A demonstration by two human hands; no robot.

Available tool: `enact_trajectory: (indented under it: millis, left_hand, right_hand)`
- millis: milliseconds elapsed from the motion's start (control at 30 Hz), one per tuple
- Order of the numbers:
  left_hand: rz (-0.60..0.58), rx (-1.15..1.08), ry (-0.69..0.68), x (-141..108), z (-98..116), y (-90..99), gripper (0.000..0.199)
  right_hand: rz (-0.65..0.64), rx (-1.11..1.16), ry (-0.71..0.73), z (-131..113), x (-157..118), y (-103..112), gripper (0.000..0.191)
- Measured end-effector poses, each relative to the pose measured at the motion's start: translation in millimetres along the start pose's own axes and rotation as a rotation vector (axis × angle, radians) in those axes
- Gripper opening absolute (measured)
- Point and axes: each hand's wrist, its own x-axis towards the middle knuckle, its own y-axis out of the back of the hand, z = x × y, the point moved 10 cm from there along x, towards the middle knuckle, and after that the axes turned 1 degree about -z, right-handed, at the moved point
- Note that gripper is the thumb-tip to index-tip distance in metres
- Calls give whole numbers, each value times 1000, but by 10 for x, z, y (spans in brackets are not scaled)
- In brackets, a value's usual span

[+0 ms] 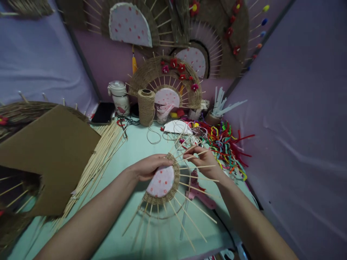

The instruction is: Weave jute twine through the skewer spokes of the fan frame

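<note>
Likely weaving: left hand (153, 166) fingers clamp the red-dotted white half-round fan (162, 181), right hand (204, 160) fingers bent among thin pale wooden sticks (199, 177), grip unclear; next calls for passing brown twine (176, 177).

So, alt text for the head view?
The left hand holds a half-round brown woven fan with dotted white centre; the right hand is among its pale wooden sticks. A pink glue gun lies on the green table.

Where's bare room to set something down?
The mint-green tablecloth shows bare between the pale thin wooden sticks and the left hand, and between the left forearm and the half-round twine-woven fan. It's crowded at back right, with multicoloured fuzzy pipe cleaners, and around the pink glue gun, right of the fan.
</note>
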Motion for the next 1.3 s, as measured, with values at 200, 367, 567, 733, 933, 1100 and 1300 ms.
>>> enact_trajectory:
  millis: [200, 367, 567, 733, 933, 1100, 1300]
  left_hand:
    - [-65, 3, -69, 3, 83, -25, 29]
    - [-66, -19, -68, 14, 64, -18, 27]
    - [-42, 8, -61, 19, 55, -13, 29]
    - [-1, 38, -42, 10, 47, 5, 30]
    - [23, 47, -30, 41, -7, 19, 31]
    - [0, 30, -32, 65, -32, 18, 27]
    - [-19, -86, 33, 1, -171, 65, 24]
  right_hand:
    - [29, -75, 17, 32, 8, 102, 9]
    - [67, -50, -30, 127, 6, 143, 9]
    - [66, -20, -74, 167, -2, 113, 8]
    - [94, -24, -49, 195, -22, 134, 9]
    - [140, -27, -2, 166, -47, 151, 9]
    - [230, -92, 9, 100, -80, 238, 13]
    - [236, -182, 69, -63, -95, 272, 15]
